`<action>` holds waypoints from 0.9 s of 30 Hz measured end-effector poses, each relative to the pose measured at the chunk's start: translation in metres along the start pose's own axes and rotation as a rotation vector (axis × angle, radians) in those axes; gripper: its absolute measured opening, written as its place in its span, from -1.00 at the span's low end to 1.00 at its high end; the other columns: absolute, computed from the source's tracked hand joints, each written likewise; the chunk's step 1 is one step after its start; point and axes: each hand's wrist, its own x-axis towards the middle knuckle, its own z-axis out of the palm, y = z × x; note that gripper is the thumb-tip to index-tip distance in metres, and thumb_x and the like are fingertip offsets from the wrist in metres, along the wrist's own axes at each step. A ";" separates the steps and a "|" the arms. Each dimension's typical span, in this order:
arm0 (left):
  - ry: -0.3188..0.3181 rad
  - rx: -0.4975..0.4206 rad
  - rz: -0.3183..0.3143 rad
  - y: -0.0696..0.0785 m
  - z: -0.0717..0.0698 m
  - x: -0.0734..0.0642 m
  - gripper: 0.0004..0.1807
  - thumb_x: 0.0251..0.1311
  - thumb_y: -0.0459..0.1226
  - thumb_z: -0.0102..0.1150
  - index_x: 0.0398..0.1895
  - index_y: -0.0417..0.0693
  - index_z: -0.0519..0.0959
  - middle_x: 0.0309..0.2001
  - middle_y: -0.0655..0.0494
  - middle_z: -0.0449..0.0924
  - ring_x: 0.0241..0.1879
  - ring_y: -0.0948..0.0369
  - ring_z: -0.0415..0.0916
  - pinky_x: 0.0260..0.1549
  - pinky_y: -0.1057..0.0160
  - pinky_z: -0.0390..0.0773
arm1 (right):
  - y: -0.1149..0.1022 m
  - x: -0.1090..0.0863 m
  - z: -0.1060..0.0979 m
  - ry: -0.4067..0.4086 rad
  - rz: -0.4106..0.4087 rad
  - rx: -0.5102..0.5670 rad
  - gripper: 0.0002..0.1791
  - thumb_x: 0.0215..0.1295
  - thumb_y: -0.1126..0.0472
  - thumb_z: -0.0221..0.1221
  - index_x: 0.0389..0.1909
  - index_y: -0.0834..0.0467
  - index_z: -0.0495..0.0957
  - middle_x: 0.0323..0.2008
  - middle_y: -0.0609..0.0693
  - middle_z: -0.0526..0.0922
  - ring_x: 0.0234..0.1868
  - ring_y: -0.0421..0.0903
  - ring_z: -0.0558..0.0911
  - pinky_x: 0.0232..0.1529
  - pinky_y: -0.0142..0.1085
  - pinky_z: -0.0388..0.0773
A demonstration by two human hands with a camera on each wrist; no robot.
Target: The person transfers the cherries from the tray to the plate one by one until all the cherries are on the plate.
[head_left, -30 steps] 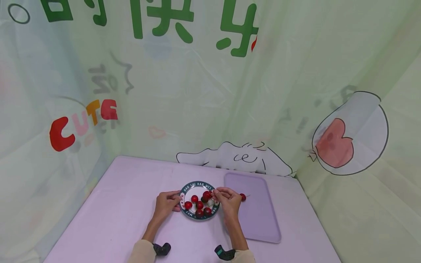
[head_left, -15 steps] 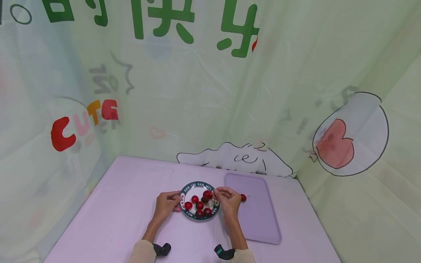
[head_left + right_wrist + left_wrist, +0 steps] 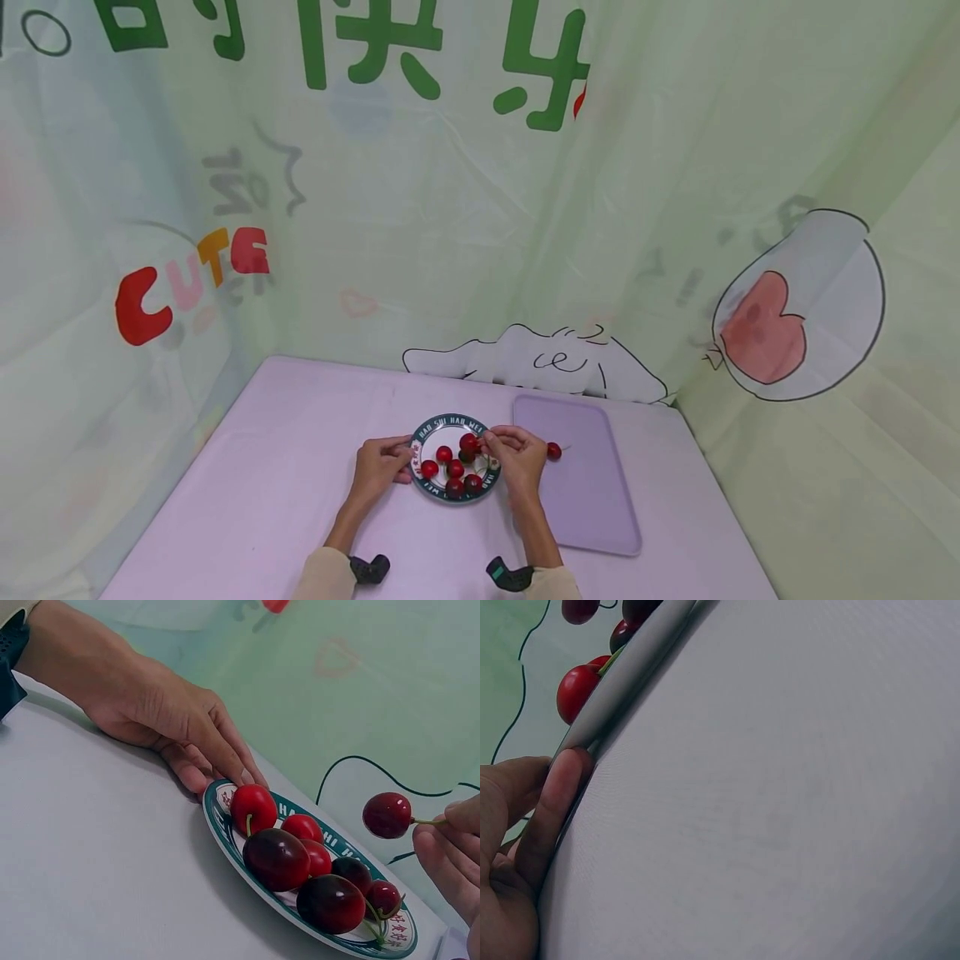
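A round plate (image 3: 450,420) with a dark green lettered rim stands on the table in the head view, with several red and dark cherries (image 3: 276,859) on it. My left hand (image 3: 377,465) grips the plate's left rim; in the left wrist view the thumb (image 3: 561,784) presses against the rim's outer side. Above the plate's right side, my right hand (image 3: 521,460) pinches a cherry by its stem (image 3: 429,821). That held cherry (image 3: 387,815) hangs sideways, apart from the others, in the right wrist view.
To the right lies a shallow purple tray (image 3: 588,508) with one stemmed cherry (image 3: 553,451) near its left side, partly behind my right hand. Printed curtains (image 3: 465,208) stand close around the table (image 3: 277,500) at the back and sides.
The held cherry and my right hand have shifted very slightly left. My left hand and the plate stay where they were.
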 end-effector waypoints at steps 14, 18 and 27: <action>0.002 0.005 0.017 0.002 0.000 -0.001 -0.59 0.48 -0.38 0.34 0.34 -0.24 0.68 -0.25 -0.08 0.70 -0.53 0.22 0.75 -0.43 0.41 0.80 | 0.010 0.003 0.005 -0.007 -0.042 0.010 -0.80 0.34 0.44 0.45 -0.12 0.50 0.73 -0.22 0.38 0.84 -0.37 -0.10 0.87 -0.23 -0.36 0.87; 0.003 0.007 0.018 0.001 0.000 -0.001 -0.59 0.48 -0.37 0.34 0.34 -0.25 0.68 -0.26 -0.09 0.68 -0.54 0.24 0.74 -0.43 0.43 0.79 | 0.011 0.003 0.007 -0.007 -0.043 -0.005 -0.77 0.36 0.43 0.44 -0.07 0.52 0.71 -0.21 0.36 0.85 -0.33 -0.05 0.89 -0.22 -0.35 0.87; -0.002 -0.019 0.030 -0.001 0.000 0.001 -0.60 0.46 -0.39 0.35 0.31 -0.27 0.69 -0.28 -0.10 0.70 -0.56 0.24 0.74 -0.46 0.37 0.81 | 0.011 0.001 0.011 0.007 -0.047 -0.031 -0.81 0.35 0.44 0.44 -0.10 0.48 0.74 -0.20 0.39 0.84 -0.33 -0.03 0.89 -0.22 -0.35 0.87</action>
